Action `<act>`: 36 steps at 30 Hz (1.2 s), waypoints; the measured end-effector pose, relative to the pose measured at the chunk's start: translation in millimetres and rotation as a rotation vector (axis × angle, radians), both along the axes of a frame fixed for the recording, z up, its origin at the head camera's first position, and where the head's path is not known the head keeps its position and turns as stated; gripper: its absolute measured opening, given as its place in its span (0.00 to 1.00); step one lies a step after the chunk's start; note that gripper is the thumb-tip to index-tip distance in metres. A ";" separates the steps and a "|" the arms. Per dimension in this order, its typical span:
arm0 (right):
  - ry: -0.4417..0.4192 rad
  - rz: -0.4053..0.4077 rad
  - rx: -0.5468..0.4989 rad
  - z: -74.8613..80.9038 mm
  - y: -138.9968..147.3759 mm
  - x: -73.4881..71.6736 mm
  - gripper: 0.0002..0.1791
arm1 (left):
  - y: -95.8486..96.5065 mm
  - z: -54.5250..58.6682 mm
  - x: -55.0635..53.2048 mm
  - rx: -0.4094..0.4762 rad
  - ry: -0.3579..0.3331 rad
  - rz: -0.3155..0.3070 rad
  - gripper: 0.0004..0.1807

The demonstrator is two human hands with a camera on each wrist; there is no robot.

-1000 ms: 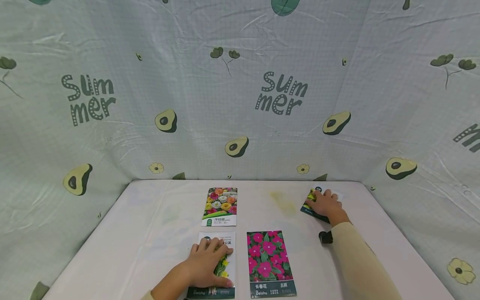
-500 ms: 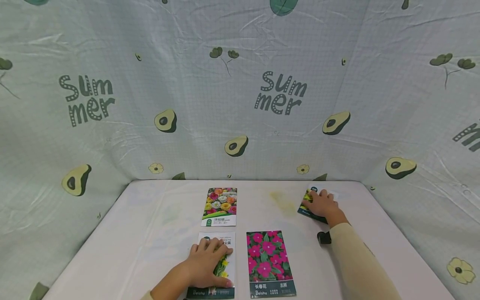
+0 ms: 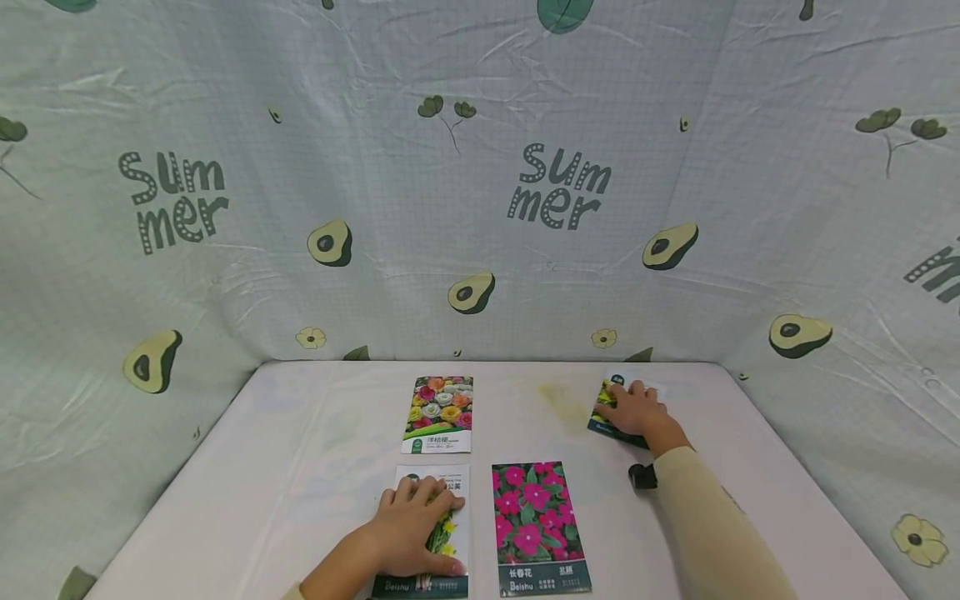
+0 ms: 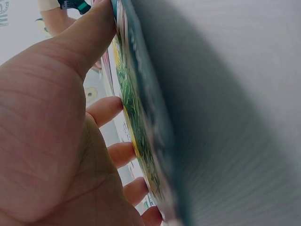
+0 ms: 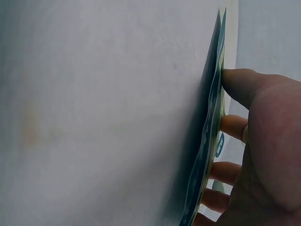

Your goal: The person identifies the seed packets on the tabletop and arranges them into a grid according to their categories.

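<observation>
My left hand [image 3: 415, 532] rests on a seed packet [image 3: 452, 575] with yellow flowers, at the front of the table. In the left wrist view its spread fingertips [image 4: 123, 154] touch the face of that packet, and the palm stays off it. At the back right, my right hand [image 3: 634, 414] presses its fingertips on another seed packet [image 3: 613, 431] with a dark green lower band, partly covered by the hand. The right wrist view shows the thumb and fingers on the top face of this packet [image 5: 202, 160], which lies at the table surface.
A seed packet with pink flowers [image 3: 534, 517] lies right of my left hand. Behind that hand is a seed packet with mixed-colour blooms [image 3: 441, 412]. A patterned curtain [image 3: 405, 208] rises beyond the white table [image 3: 315, 467].
My right hand has slid its packet a little to the left across the table. The left hand and the other packets stay where they were.
</observation>
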State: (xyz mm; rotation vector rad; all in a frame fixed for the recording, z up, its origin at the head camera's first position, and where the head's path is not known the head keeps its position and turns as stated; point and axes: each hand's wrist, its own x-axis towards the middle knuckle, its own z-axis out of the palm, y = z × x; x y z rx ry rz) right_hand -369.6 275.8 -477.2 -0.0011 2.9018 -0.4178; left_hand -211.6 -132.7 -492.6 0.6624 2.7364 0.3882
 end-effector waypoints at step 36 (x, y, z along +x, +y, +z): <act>0.048 0.097 0.003 -1.7 -32.2 4.2 0.37 | 5.2 19.1 6.1 -0.034 -0.032 0.020 0.49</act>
